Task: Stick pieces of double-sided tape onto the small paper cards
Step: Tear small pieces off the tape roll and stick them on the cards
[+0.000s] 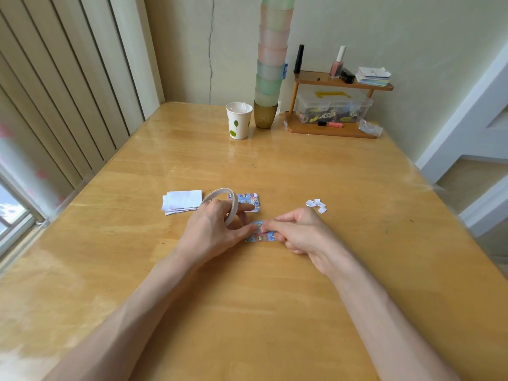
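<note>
At the tabletop (247, 298) centre we note a patterned card (261, 238) lying flat. The right hand (299, 232), fingers curled, pinches its upper edge. The left hand (211, 229) touches it with the thumb, fingers hooked through a tape roll (220, 193). Beyond: card stack (247, 198), white papers (182, 202), small white scraps (316, 205). Far edge: paper cup (239, 121), wooden shelf (330, 132).

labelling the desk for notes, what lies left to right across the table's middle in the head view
white paper stack, tape roll, patterned card stack, small white scraps
</note>
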Demonstrator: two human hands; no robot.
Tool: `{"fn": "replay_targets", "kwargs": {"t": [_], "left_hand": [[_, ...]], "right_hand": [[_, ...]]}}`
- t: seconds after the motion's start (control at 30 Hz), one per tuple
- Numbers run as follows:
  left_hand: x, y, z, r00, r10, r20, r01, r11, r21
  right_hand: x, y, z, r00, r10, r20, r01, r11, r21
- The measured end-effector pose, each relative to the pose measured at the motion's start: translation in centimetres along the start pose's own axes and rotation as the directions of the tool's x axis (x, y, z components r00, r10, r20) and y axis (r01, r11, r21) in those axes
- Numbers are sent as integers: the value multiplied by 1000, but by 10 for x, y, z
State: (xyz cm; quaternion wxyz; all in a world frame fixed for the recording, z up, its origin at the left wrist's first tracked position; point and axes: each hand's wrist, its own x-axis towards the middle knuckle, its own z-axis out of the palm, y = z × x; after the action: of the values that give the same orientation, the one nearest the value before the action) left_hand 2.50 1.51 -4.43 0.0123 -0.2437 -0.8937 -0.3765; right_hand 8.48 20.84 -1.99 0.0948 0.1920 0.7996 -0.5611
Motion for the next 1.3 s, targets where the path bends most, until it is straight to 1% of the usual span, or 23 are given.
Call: {"fn": "replay_targets", "kwargs": {"t": [0.07,0.23,0.47,0.63,0.83,1.1,1.17,1.23,1.3], "left_hand": [[1,1,2,1000,-9,-5,9,1000,13],[1,6,2,995,-95,-24,95,995,4],[5,6,0,979,-199,46,200,979,-31],[6,11,-2,977,-201,76,203,979,-26],[7,9,-2,977,-198,73,200,979,-22],[10,5,0,980,-183,72,186,982,-38],[10,4,0,980,-185,73,188,982,-35],[10,4,0,978,-191,78,194,981,-27],[11,3,1,978,-192,77,194,981,-26]], "right_hand": [[0,-1,0,1000,6,-2,-6,1000,-2],[0,-1,0,1000,14,6,-14,1000,8],[-3,-3,-11,995,53,81,-59,996,71],[-4,-3,-15,993,64,98,-72,994,81],[-5,-4,-20,983,80,163,-103,985,140],[-7,-6,-22,981,78,176,-106,982,154],[-8,-7,-22,986,72,149,-91,988,125],[-8,-7,-26,997,48,55,-52,995,81],[-4,-4,-31,999,-9,-48,13,996,90]]}}
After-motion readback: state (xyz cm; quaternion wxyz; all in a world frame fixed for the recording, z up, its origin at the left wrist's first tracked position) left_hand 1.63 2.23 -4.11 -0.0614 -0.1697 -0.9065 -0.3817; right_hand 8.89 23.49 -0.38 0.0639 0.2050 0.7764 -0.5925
